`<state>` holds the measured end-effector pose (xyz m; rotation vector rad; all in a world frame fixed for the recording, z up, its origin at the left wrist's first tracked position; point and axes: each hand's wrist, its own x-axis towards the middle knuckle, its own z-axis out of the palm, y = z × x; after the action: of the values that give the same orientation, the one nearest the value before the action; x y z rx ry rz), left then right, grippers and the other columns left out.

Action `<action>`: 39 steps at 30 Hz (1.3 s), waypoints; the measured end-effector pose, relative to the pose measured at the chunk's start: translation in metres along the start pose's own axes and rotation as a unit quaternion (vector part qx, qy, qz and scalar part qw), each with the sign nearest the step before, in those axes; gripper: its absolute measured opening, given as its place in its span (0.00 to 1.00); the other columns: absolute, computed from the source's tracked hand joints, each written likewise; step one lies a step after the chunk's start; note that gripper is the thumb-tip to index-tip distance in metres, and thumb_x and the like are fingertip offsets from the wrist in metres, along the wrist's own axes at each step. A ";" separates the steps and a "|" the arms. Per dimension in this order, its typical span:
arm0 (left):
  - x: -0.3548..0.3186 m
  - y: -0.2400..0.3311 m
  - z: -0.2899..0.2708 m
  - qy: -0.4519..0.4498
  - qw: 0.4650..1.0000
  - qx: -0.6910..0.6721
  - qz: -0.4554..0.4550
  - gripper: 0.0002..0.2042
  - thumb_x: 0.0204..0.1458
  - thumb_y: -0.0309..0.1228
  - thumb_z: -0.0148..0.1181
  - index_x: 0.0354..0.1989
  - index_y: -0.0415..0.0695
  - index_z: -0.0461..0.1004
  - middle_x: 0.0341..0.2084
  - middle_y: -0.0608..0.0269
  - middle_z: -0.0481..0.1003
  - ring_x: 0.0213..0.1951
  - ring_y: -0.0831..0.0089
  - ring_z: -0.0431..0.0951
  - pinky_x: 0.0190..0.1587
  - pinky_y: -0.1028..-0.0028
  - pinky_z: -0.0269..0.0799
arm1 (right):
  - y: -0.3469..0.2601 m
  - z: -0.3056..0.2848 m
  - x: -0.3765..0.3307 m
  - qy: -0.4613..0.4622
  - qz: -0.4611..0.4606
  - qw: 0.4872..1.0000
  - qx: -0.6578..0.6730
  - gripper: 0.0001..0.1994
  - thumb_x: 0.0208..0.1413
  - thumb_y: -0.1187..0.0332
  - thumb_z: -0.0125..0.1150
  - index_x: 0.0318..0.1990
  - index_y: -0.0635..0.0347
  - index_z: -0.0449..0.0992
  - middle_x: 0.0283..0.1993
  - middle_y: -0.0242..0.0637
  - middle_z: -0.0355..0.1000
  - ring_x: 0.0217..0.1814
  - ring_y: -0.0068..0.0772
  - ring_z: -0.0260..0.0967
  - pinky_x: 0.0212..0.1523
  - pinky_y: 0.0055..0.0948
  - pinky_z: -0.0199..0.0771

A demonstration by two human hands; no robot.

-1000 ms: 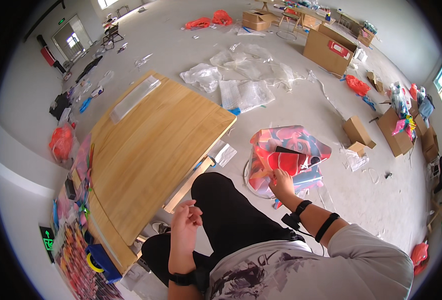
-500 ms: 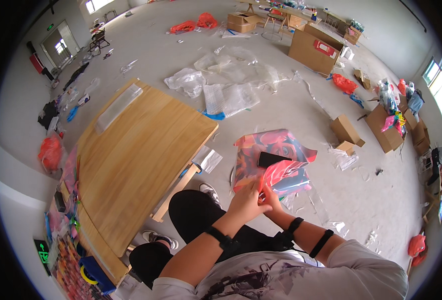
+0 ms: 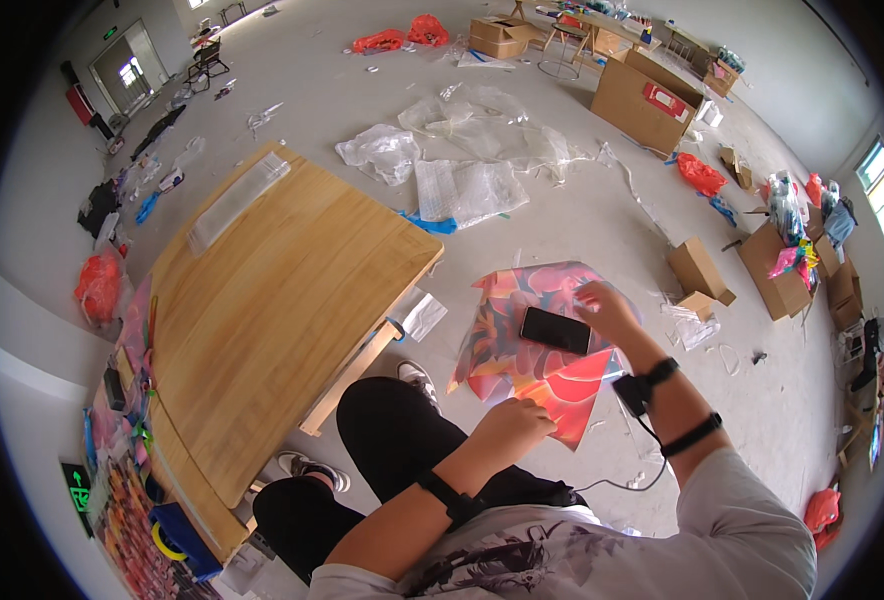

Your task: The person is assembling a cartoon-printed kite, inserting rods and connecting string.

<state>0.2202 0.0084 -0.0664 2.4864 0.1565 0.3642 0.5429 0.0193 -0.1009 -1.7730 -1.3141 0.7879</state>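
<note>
A glossy printed sheet [image 3: 507, 300] in red, orange and grey lies on the floor in front of me, its near corner spread toward my knees. On it rests a black phone [image 3: 555, 331], screen up and slightly tilted to the right. My left hand [image 3: 522, 425] is closed at the sheet's near edge, pinching it; the fingertips are partly hidden by the hand itself. Beyond the phone's right end, my right hand [image 3: 607, 308] hovers over or touches the sheet's right side. Its fingers are bent and apart, with nothing visible between them.
A wooden table [image 3: 292, 320] stands close at my left, carrying a strip of clear plastic [image 3: 242, 203]. Crumpled plastic wrap [image 3: 472, 190] spreads across the floor ahead. Cardboard boxes [image 3: 700, 272] sit to the right, and a large box [image 3: 647, 105] farther back. A cable runs from my right wrist.
My hands were together over the folded-up near part of the sheet; now they are apart. The right moved far and right, the fold lies opened out, and the phone is fully uncovered.
</note>
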 end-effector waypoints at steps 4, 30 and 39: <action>-0.001 0.006 -0.016 0.058 0.998 0.015 -0.004 0.10 0.50 0.28 0.62 0.42 0.50 0.81 0.34 0.65 0.80 0.41 0.62 0.80 0.44 0.65 0.76 | 0.016 0.040 0.015 -0.113 -0.024 0.891 -0.440 0.31 0.38 0.52 0.79 0.51 0.52 0.75 0.50 0.38 0.74 0.57 0.44 0.72 0.58 0.44 0.71; -0.001 0.003 -0.017 0.157 0.954 -0.118 -0.227 0.13 0.60 0.36 0.60 0.27 0.40 0.78 0.20 0.45 0.75 0.25 0.45 0.77 0.26 0.56 0.69 | 0.021 -0.010 0.050 0.138 0.051 0.989 0.006 0.13 0.63 0.59 0.64 0.34 0.61 0.79 0.28 0.27 0.72 0.34 0.19 0.67 0.35 0.27 0.69; 0.019 -0.003 -0.048 0.244 0.930 -0.119 -0.247 0.09 0.59 0.31 0.60 0.29 0.39 0.76 0.20 0.46 0.75 0.26 0.45 0.78 0.28 0.55 0.71 | -0.001 -0.123 -0.095 0.289 -0.047 0.798 0.527 0.14 0.71 0.60 0.52 0.57 0.57 0.70 0.55 0.34 0.75 0.62 0.32 0.71 0.65 0.41 0.71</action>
<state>0.2242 0.0417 -0.0266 1.9806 0.8685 0.7242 0.6187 -0.0993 -0.0352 -0.8812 -0.3574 0.6326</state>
